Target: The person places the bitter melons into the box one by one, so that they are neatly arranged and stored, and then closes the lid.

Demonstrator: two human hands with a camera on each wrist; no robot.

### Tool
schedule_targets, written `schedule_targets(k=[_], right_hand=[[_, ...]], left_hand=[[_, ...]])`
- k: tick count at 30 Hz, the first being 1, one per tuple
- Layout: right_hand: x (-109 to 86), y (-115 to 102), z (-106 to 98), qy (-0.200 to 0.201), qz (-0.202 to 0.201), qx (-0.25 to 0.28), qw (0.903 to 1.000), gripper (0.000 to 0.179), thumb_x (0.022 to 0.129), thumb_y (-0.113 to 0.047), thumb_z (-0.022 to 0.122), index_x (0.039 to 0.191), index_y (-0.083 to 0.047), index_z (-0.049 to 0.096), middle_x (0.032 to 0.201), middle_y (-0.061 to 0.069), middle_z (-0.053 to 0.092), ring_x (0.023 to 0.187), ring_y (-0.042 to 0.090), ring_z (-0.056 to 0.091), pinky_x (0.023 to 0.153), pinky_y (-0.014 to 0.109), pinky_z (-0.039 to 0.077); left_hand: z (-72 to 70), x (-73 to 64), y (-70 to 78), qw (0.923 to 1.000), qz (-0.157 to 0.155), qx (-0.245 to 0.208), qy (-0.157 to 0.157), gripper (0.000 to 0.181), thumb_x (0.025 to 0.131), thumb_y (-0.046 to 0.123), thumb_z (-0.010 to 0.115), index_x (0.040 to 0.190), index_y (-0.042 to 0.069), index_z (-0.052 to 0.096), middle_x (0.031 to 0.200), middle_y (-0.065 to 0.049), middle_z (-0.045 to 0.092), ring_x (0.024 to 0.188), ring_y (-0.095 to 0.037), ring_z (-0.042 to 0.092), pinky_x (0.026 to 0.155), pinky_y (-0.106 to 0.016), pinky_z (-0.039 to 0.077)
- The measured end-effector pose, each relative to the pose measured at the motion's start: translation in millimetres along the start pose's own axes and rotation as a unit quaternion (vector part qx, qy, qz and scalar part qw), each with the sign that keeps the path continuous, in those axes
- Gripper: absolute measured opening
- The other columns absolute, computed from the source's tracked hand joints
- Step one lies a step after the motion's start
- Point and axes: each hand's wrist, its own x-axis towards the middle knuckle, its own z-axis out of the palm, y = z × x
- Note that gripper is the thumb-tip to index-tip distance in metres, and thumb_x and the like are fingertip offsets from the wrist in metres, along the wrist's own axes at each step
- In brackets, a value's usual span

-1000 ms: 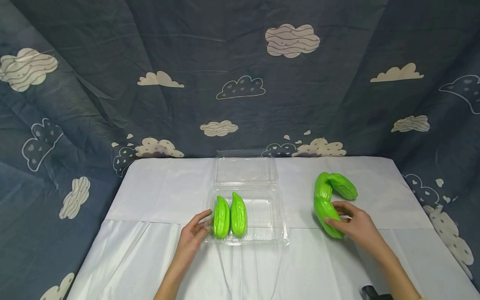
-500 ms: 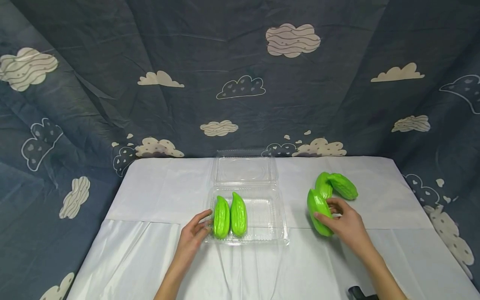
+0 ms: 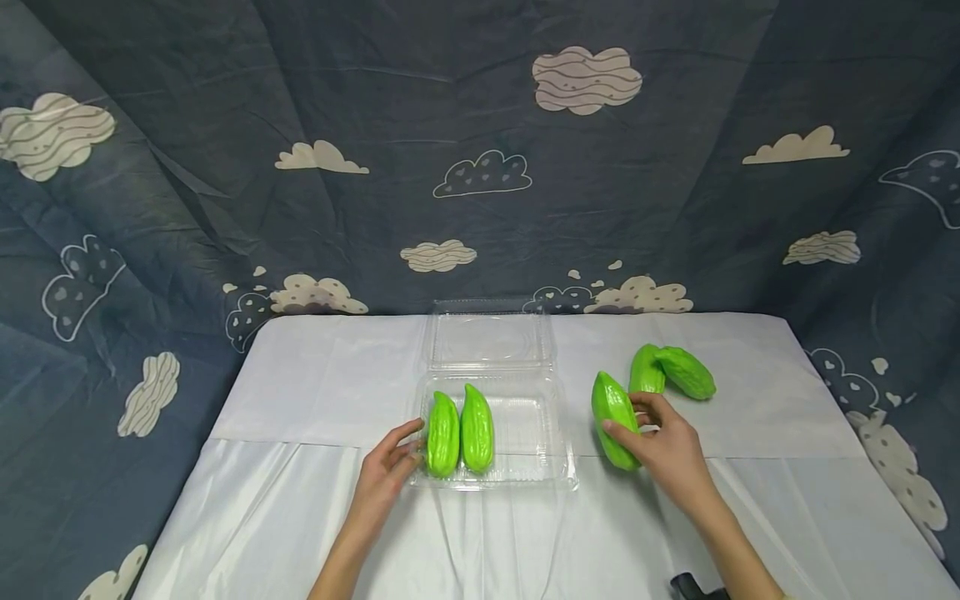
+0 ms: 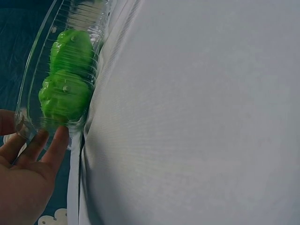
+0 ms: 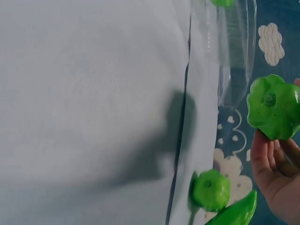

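In the head view, my right hand (image 3: 667, 446) grips a green bitter melon (image 3: 613, 421) between thumb and fingers, lifted above the white cloth. The right wrist view shows the same bitter melon (image 5: 274, 107) end-on at the fingertips. My left hand (image 3: 384, 475) holds the left edge of a clear plastic container (image 3: 528, 425), its digits on both sides of the rim in the left wrist view. Inside the container's left half, two bitter melons (image 3: 477, 429) lie side by side. Its lid (image 3: 491, 340) is folded back. Behind the right hand, two more bitter melons (image 3: 686, 373) lie touching.
A white cloth (image 3: 322, 375) covers the table. A dark blue curtain (image 3: 390, 100) with printed clouds hangs behind and along both sides. Near the right forearm, a black object (image 3: 693, 587) shows at the bottom edge.
My right hand has carried the bitter melon leftward toward the container, away from the two behind it. The left hand and the container have stayed in place.
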Motion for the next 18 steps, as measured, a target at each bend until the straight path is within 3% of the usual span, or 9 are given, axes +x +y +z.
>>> schedule_targets(k=[6,18], right_hand=[[-1.1,-7.8,8.2,0.008,-0.012,0.006,0.9999,0.071,0.083,-0.051,0.074,0.135,-0.008,0.052,0.111,0.014,0.061,0.089,0.026,0.061,0.064,0.028,0.053],[-2.6,-31.0,25.8,-0.001,-0.033,0.065,0.9973,0.063,0.085,-0.045,0.074,0.133,-0.01,0.053,0.111,0.012,0.06,0.088,0.025,0.061,0.066,0.027,0.054]], left_hand=[[-0.1,0.8,0.0,0.9999,0.004,-0.013,-0.003,0.046,0.092,-0.002,0.057,0.137,0.01,0.057,0.138,-0.015,0.055,0.122,-0.031,0.056,0.094,-0.027,0.046],[0.3,0.6,0.1,0.9999,0.002,-0.013,-0.002,0.046,0.092,-0.003,0.057,0.137,0.008,0.056,0.138,-0.016,0.054,0.122,-0.031,0.056,0.094,-0.027,0.046]])
